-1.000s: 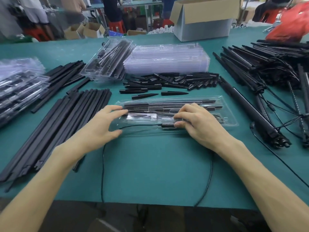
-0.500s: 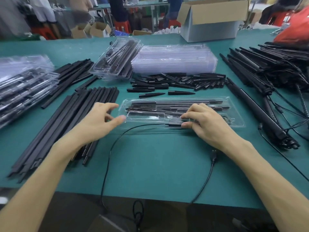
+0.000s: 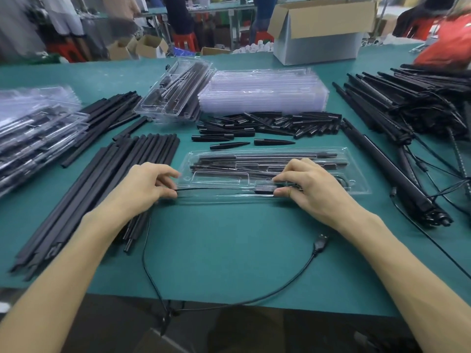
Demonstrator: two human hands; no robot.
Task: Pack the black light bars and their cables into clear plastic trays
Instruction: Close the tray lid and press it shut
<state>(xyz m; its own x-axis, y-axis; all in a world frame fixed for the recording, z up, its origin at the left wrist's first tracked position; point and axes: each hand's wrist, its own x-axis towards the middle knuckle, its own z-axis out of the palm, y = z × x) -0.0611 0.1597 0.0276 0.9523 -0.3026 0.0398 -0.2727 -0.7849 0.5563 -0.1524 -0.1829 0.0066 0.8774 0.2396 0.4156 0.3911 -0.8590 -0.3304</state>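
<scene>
Head view: clear tray (image 3: 360,186) on worktop (image 3: 229,240), long axis 9-to-3 o'clock, light bars (image 3: 267,156) inside likewise; left hand (image 3: 145,189) pinching cable (image 3: 211,189) at tray's 9 o'clock end, right hand (image 3: 313,192) pinching black block (image 3: 263,191) at 6 o'clock edge.

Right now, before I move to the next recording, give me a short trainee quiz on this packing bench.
1. True or false: the black USB plug at the end of the thin black cable is already inside the clear plastic tray.
2. What does the left grip pinch? A) the thin black cable B) a tapered black cap C) an empty tray
3. Fill in: the right grip holds the cable's small black block along the tray's ____ side (near or far).
Key: 1 false, the plug lies on the green table; 2 A; 3 near.
</scene>
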